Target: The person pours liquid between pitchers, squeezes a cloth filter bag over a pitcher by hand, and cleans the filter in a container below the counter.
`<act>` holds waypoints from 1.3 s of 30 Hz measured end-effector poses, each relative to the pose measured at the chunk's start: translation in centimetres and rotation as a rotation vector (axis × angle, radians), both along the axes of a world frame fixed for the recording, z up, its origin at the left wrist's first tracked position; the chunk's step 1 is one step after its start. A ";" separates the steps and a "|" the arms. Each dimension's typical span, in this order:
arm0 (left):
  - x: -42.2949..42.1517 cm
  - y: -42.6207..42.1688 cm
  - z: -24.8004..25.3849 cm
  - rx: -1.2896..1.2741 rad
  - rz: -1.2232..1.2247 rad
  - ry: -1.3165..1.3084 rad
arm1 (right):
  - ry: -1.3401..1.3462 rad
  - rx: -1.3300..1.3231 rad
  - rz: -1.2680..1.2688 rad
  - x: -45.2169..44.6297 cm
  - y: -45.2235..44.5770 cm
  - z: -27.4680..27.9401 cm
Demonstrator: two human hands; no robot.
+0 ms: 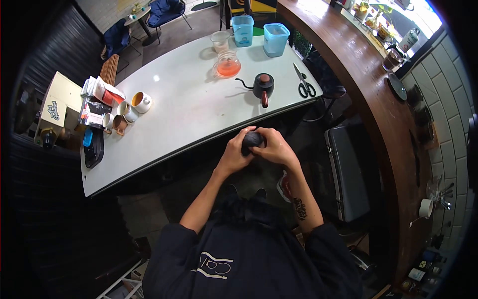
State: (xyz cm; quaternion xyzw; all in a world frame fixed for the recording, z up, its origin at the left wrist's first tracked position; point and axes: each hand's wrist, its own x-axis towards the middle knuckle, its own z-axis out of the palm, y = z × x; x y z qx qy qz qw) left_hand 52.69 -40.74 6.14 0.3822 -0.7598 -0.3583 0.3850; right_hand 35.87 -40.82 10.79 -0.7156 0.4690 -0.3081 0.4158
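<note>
Both my hands are wrapped round a dark, rounded object [252, 142] just off the near edge of the white table [174, 119]. My left hand [236, 152] grips its left side, and my right hand [275, 147] holds it from the right, with fingers over the top. What lies beneath it is hidden by my hands. Beyond them on the table stands a black kettle [262, 85] with a thin spout and a reddish-brown handle. Behind the kettle is a glass server [228, 67] with orange-red liquid.
Black scissors [304, 85] lie right of the kettle. Two blue containers [243, 31] and a clear cup [220, 43] stand at the back. Several cups, including a white mug [141, 102], are at the left. A wooden counter [358, 65] curves along the right, beside a dark case [348, 172].
</note>
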 end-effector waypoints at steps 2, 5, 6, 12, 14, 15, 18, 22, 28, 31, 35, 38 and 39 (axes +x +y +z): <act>0.6 0.4 -0.8 0.042 0.070 0.061 | -0.113 0.217 0.027 0.6 -0.1 0.8; 2.7 0.6 -1.0 0.097 0.251 0.156 | -0.411 0.227 0.072 0.7 -1.1 -1.6; 3.5 0.7 -0.8 0.114 0.352 0.192 | -0.456 0.214 0.017 0.8 -1.4 -1.8; 8.7 -0.6 -1.6 0.248 0.518 0.561 | -0.350 -0.020 -0.498 -0.7 -5.5 -6.5; 10.0 -0.4 -1.6 0.421 0.528 0.740 | -0.335 0.013 -0.521 -1.2 -6.1 -6.8; 10.3 -0.2 -1.3 0.466 0.527 0.767 | -0.259 -0.046 -0.562 -1.4 -6.7 -7.3; 12.0 -0.9 -2.7 0.870 -0.279 1.483 | 0.163 -0.158 -0.732 -0.5 -8.1 -5.4; 9.9 -0.3 1.4 0.988 0.141 1.402 | 0.309 -0.169 -0.738 0.1 -11.2 -6.8; 11.2 -1.9 -1.4 1.004 -0.023 1.216 | 0.209 -0.317 -0.639 0.9 -12.2 -7.1; 11.0 -2.4 -0.8 0.850 0.154 0.979 | 0.280 -0.289 -0.649 0.3 -12.1 -6.4; 9.9 -2.7 3.1 0.806 0.258 0.871 | 0.407 -0.227 -0.647 -0.7 -12.7 -6.5; 10.1 -4.2 1.7 0.719 0.163 0.834 | 0.487 -0.195 -0.580 -1.0 -13.2 -6.9; 9.5 -4.4 1.6 0.708 0.194 0.868 | 0.507 -0.185 -0.559 -1.0 -13.3 -6.6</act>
